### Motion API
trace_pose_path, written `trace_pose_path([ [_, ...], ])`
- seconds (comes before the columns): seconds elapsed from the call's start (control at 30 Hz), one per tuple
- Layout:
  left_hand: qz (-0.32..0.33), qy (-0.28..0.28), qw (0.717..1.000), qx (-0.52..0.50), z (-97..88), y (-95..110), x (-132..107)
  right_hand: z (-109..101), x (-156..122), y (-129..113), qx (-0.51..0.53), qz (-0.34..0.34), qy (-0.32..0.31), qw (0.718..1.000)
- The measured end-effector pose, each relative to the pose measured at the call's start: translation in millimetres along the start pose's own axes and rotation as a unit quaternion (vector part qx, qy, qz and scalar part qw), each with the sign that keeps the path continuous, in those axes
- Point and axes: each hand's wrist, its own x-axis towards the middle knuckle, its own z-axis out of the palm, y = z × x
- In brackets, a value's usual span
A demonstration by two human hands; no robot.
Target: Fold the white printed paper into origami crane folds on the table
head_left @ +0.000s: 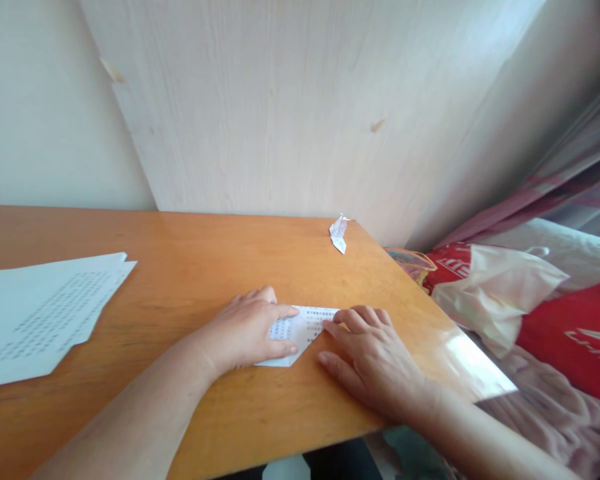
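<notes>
A folded sheet of printed paper (305,331) lies flat on the wooden table (220,253), with a slanted edge on its lower right. My left hand (253,330) rests over its left part, thumb and forefinger spread apart on the paper. At the paper's upper right corner, the fingertips of my right hand (363,353) touch the edge; its thumb is stretched out on the table. Neither hand grips the paper; both press or lie on it. Part of the paper is hidden beneath my left hand.
Several printed sheets (55,313) lie stacked at the table's left. A small folded paper figure (339,233) stands near the far right corner. Beyond the right edge are a white plastic bag (495,287) and a red bag (575,333). A pale board (280,107) rises behind the table.
</notes>
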Motion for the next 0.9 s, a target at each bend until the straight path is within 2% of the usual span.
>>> trace_pose_path([
  [0.17,-0.003,-0.004,1.000,-0.005,-2.4,2,0,-3,-7,-31,0.083,-0.073,-0.047,0.993],
  [0.3,-0.005,-0.006,1.000,0.000,-0.6,1,1,-6,-11,-39,0.117,-0.087,-0.058,0.988],
  [0.4,0.000,0.002,1.000,-0.003,0.0,0,1,-7,-9,-29,0.102,-0.056,-0.050,0.992],
  [0.7,-0.006,-0.007,1.000,0.002,-0.4,-2,2,0,7,26,0.018,0.051,0.016,0.998],
  [0.9,0.001,0.002,1.000,-0.001,3.0,-5,3,4,2,29,-0.009,0.081,0.029,0.996],
])
